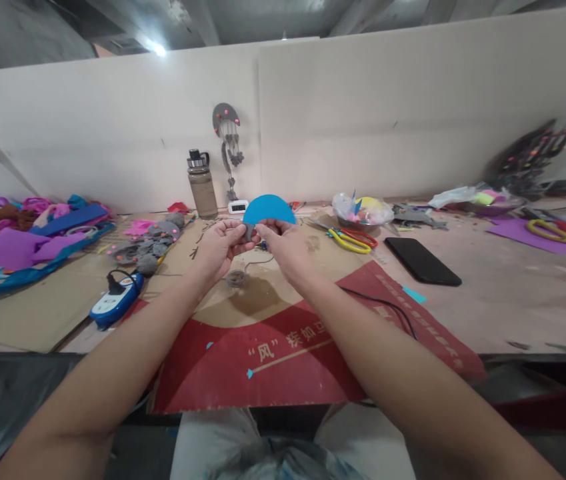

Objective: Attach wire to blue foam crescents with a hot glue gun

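A bright blue rounded piece, like felt [269,208], stands up at the meeting point of my two hands; its lower edge is hidden behind the fingers. My left hand [223,248] is closed in a pinch at its lower left, where a small grey piece [249,232] shows between the fingertips. My right hand [285,245] pinches at the lower edge of the blue piece, fingertips close to the left ones. Below the hands, a small round coil of thin wire or thread [235,279] lies on the cardboard.
Red-and-tan cardboard [263,373] covers the table before me. Leftward are a blue-and-white power strip [117,300], grey felt pieces [147,247], coloured felt [37,233] and a bottle [201,187]. Yellow-handled pliers [347,240], a plastic-wrapped bowl [363,212] and a black phone [421,260] lie rightward.
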Available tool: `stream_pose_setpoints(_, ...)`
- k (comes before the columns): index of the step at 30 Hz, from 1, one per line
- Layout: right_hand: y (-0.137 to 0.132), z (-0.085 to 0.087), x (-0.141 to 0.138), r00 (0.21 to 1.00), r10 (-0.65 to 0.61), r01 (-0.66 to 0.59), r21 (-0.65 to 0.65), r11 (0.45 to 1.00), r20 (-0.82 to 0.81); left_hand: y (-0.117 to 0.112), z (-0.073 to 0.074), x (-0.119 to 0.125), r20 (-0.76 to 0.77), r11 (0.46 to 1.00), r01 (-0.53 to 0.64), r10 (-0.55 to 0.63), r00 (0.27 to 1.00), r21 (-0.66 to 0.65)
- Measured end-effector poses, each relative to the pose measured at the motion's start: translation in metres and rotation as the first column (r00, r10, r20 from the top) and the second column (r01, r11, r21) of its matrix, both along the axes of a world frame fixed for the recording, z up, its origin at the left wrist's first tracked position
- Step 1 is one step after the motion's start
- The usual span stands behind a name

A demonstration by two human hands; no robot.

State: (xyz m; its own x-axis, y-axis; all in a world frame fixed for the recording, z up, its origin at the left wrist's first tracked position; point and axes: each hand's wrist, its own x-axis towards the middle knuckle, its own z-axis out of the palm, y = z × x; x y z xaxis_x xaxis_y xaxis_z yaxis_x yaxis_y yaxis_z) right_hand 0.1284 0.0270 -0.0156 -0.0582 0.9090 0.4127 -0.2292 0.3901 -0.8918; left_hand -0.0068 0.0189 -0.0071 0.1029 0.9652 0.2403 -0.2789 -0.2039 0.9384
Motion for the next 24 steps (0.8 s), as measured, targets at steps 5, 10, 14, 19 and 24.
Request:
stream_pose_setpoints(5,0.001,-0.001,0.000,0.983,-0.131,0.118,0.105,0.987,0.125,-0.002,-0.002,0.004,-0.070,0.996,-0.053,0.058,0.996,0.073)
stream_pose_setpoints(10,0.001,-0.004,0.003,0.922,-0.281,0.226,0.219,0.949,0.266,-0.003,-0.005,0.009,-0.222,0.963,-0.106,0.163,0.961,0.248)
stream_pose_setpoints(14,0.000,-0.006,0.003,0.897,-0.262,0.144,0.324,0.935,0.356,-0.009,-0.003,0.013,-0.346,0.948,-0.183,0.268,0.899,0.260)
stream_pose_setpoints(19,-0.001,-0.005,0.005,0.886,-0.277,0.127,0.378,0.917,0.372,-0.011,-0.001,0.013,-0.311,0.974,-0.188,0.220,0.924,0.130)
stream_pose_setpoints(24,-0.001,-0.002,0.009,0.902,-0.287,0.179,0.326,0.928,0.323,-0.006,-0.005,0.009,-0.178,0.985,-0.153,0.165,0.970,0.079)
